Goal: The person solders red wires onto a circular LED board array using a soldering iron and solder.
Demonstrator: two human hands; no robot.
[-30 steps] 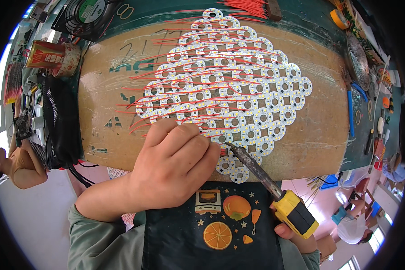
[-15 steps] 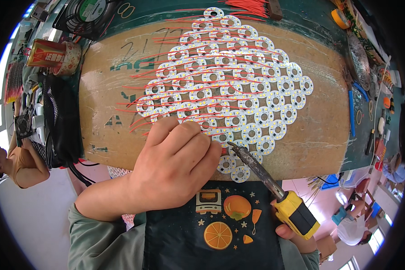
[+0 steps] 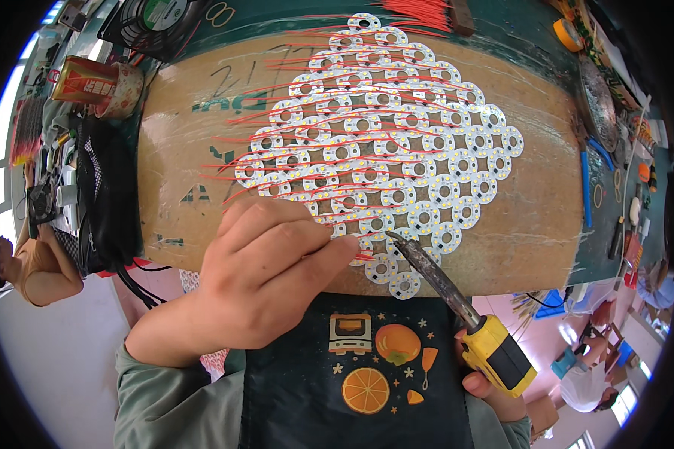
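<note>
A diamond-shaped sheet of white ring-shaped LED boards lies on a brown board, with thin red wires running across it. My left hand is closed over the sheet's lower left edge, thumb and forefinger pinched together. Short red wire ends poke out beside those fingertips; the rest of the bundle is hidden by the hand. In my right hand is a soldering iron with a yellow and black handle. Its dark tip meets, or hovers just over, a ring near the sheet's lower end, right of my left fingertips.
The brown board rests on a green table. A black fan, a tin in a patterned cup and a black bag stand left. More red wires lie at the back. Blue-handled pliers and orange tape lie right. Other people sit at both sides.
My left hand has shifted slightly left, its fingertips drawing back from the iron's tip. The iron and the LED sheet appear a little further right in the view.
</note>
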